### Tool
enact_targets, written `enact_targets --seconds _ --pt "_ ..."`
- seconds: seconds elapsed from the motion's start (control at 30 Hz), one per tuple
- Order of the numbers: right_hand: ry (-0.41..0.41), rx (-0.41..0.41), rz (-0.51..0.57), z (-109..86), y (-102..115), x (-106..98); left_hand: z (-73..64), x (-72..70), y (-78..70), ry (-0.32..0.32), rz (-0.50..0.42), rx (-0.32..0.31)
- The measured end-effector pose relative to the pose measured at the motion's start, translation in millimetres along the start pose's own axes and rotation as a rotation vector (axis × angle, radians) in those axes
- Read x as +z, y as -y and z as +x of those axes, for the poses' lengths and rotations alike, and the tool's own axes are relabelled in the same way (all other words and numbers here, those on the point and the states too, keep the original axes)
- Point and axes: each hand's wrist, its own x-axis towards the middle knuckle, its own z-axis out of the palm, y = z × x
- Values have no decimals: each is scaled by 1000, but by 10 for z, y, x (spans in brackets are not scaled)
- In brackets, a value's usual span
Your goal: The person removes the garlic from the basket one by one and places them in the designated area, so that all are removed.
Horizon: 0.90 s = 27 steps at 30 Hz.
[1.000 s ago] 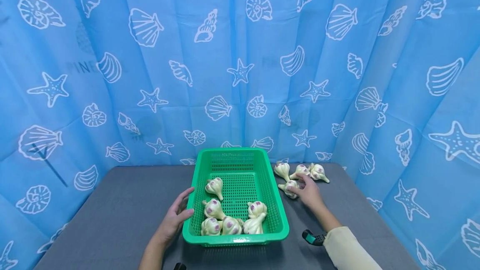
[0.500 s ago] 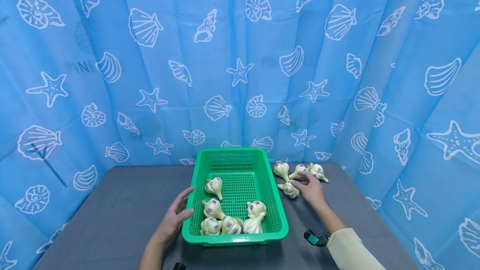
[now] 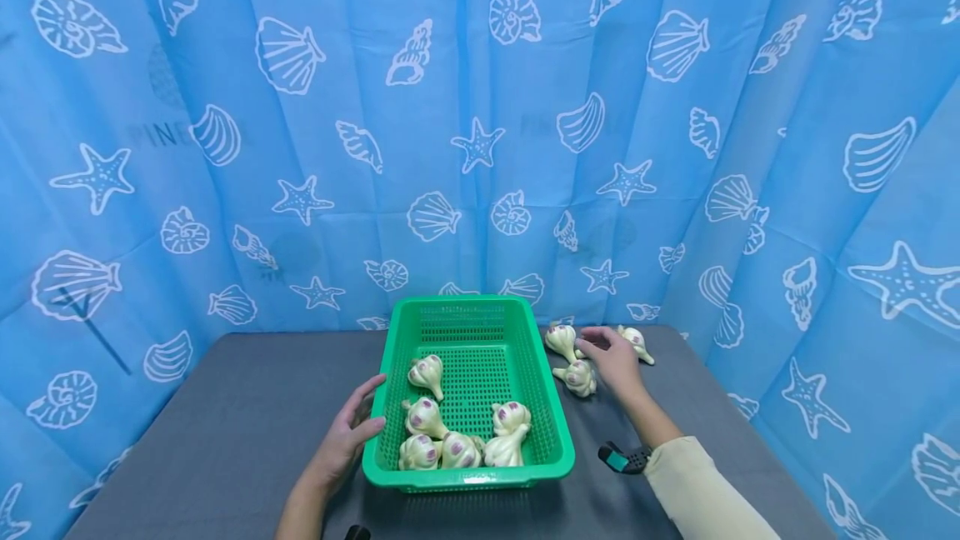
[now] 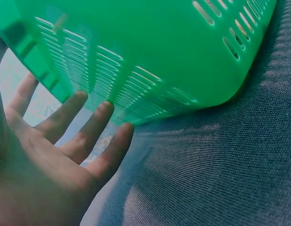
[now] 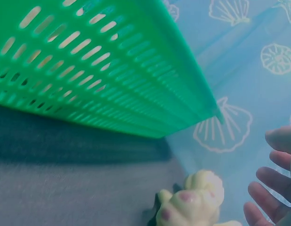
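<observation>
In the head view, my left hand rests at the left side of a green perforated basket, thumb and fingertips right at its rim. The left wrist view shows its straight, spread fingers along the outer wall. Right of the basket, my right hand hovers over a cluster of garlic bulbs. Its fingers are apart and loosely bent, with nothing seen between them. Around it lie one bulb by the rim, a nearer bulb and a far right bulb; another is mostly hidden beneath the hand.
Several garlic bulbs lie inside the basket, mostly in its near half. The grey cloth-covered table spreads to both sides. A blue curtain with white seashells hangs behind. A black strap device sits at the right wrist.
My right hand has drawn off the nearer bulb and shifted slightly back toward the curtain, now covering the middle bulb. The left hand and the basket stay in place.
</observation>
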Motion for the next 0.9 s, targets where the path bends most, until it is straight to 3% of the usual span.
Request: enact_targets --seconds 0.63,0.9 --pt "107 -60 27 219 430 266 18 -7 10 -5 -7 -23" --pt "100 -97 44 271 616 414 4 -10 -1 4 -5 -13"
